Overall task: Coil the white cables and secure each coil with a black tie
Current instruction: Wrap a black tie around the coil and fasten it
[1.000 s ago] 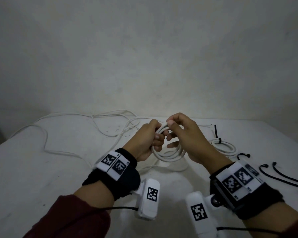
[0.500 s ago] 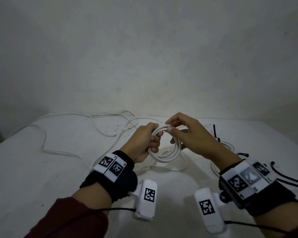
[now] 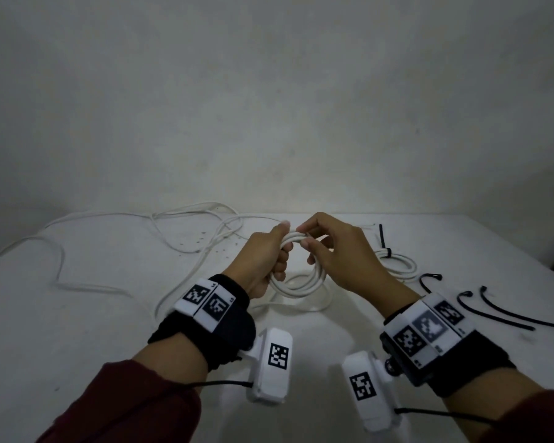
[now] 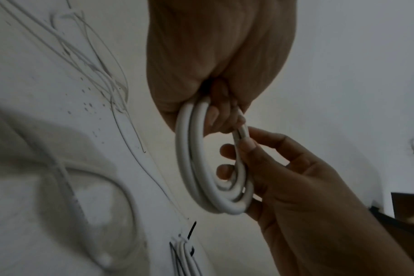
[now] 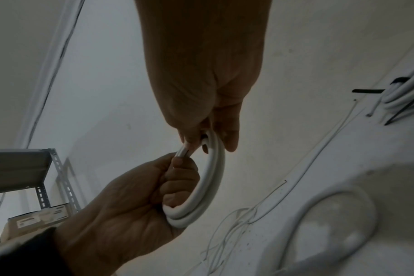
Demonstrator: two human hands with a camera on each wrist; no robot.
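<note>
A white cable coil (image 3: 304,279) hangs upright above the table between both hands. My left hand (image 3: 269,254) grips its left side with curled fingers (image 5: 177,179). My right hand (image 3: 333,251) pinches the cable at the coil's top (image 4: 241,133) between thumb and forefinger. The coil (image 4: 210,183) has several loops (image 5: 208,186). A second white coil (image 3: 397,263), bound with a black tie (image 3: 385,247), lies on the table to the right. Loose black ties (image 3: 493,314) lie further right.
Loose white cables (image 3: 186,231) sprawl over the white table's (image 3: 77,330) left and back. One strand runs from under the coil toward the left (image 3: 179,292). A pale wall stands behind the table. A metal shelf with boxes (image 5: 35,186) shows in the right wrist view.
The right hand has moved slightly left and up to the coil's top beside the left thumb. The coil has stayed upright in the left hand.
</note>
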